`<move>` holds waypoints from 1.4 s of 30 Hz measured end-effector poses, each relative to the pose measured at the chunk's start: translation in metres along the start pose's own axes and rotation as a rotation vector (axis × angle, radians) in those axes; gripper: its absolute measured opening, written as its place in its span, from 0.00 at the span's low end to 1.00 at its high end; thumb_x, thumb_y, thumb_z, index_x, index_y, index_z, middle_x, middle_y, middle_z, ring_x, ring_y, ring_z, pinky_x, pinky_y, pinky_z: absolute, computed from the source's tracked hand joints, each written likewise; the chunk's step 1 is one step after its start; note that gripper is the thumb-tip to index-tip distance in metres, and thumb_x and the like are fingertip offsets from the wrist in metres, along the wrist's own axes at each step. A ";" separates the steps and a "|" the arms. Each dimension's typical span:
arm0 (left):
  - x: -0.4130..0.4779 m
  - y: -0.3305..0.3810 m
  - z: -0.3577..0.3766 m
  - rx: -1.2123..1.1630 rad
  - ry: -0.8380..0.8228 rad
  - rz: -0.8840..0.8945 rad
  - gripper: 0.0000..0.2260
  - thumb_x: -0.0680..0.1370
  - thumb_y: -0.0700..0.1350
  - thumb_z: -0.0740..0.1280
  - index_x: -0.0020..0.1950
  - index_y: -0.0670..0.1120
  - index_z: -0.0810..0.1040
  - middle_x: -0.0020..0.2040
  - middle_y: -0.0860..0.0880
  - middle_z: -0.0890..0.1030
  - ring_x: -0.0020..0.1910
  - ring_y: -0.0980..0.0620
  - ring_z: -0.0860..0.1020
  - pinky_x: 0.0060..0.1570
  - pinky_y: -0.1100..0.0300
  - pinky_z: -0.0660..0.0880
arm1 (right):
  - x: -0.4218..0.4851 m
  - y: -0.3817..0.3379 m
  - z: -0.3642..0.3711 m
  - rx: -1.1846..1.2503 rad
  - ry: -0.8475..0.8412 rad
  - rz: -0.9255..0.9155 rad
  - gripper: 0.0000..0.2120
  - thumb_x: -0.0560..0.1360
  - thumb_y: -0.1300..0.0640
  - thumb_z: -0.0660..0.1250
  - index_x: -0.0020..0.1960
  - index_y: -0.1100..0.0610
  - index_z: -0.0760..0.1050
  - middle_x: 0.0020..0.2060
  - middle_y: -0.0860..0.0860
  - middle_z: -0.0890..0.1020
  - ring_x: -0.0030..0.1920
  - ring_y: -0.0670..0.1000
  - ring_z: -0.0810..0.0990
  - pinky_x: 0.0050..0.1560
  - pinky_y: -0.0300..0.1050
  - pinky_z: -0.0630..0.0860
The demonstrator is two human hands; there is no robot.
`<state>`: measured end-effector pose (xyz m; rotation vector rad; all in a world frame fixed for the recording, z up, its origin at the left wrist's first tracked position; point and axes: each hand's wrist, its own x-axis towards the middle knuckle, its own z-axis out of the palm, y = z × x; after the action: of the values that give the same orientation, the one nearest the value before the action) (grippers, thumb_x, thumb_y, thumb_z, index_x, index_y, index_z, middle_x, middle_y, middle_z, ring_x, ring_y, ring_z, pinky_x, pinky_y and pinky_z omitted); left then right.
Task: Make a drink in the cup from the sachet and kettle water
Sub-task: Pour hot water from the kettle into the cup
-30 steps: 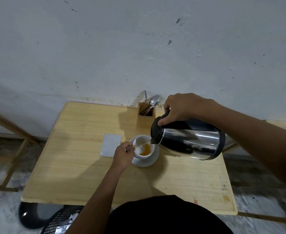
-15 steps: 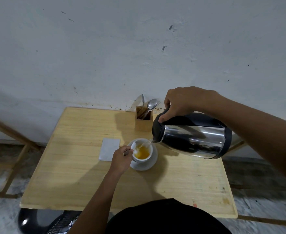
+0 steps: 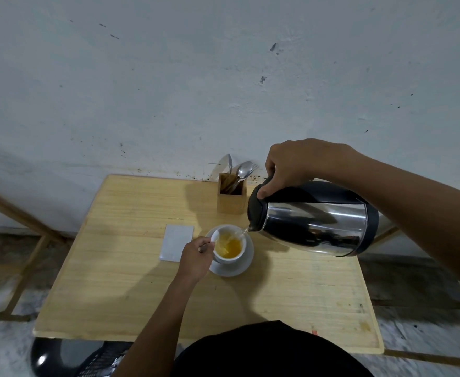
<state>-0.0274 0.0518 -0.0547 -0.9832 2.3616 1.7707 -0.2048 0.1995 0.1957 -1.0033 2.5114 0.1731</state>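
Pouring from the kettle point(image 3: 313, 217) gripped in the right hand point(image 3: 294, 165), a person's left hand point(image 3: 196, 257) pinches a spoon point(image 3: 205, 246) in the cup point(image 3: 228, 244) at bench centre (sachet point(image 3: 176, 242) at its 9 o'clock); overtilting could splash hot water onto those fingers.

Dim, flat, cool indoor light w/ muted colours. Soft-edged shadows fall on the pale wooden tabletop point(image 3: 130, 240): one left of the square wooden cutlery box point(image 3: 231, 202), a broad one under the left forearm. The shiny steel kettle w/ black lid point(image 3: 315, 221) shows streaky bright reflections and dark patches, no harsh glare. Small highlight on a glossy black rounded object point(image 3: 43, 360) at bottom left. Wide-angle bend: table edges bow, corners stretch. Floor at the edges smeared, soft; centre reasonably sharp.
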 end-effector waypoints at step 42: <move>0.000 0.000 0.000 -0.001 -0.007 0.004 0.03 0.78 0.42 0.65 0.49 0.49 0.78 0.46 0.47 0.81 0.46 0.44 0.80 0.52 0.42 0.79 | -0.011 0.013 0.025 0.027 0.049 0.010 0.26 0.64 0.28 0.69 0.44 0.50 0.80 0.42 0.47 0.82 0.43 0.48 0.80 0.40 0.44 0.73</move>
<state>-0.0272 0.0518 -0.0550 -0.9712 2.3606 1.7739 -0.1981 0.2225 0.1777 -0.9965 2.5565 0.1185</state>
